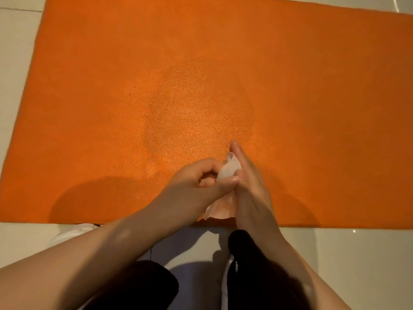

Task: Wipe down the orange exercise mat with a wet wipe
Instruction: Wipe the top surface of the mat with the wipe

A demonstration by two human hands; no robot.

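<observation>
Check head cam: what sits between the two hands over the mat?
Head view: the wet wipe, bunched, sits between the left hand and right hand; the left pinches it, the right's straight fingers lie against it. Its lower end hangs over the orange mat.

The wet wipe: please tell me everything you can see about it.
The wet wipe is a thin, white, soft-looking sheet, crumpled and partly folded. It is held between both hands above the near edge of the orange mat. The left hand pinches it with curled fingers; the right hand lies against it with straight fingers. Its lower part hangs below the hands and looks tinted orange.
</observation>
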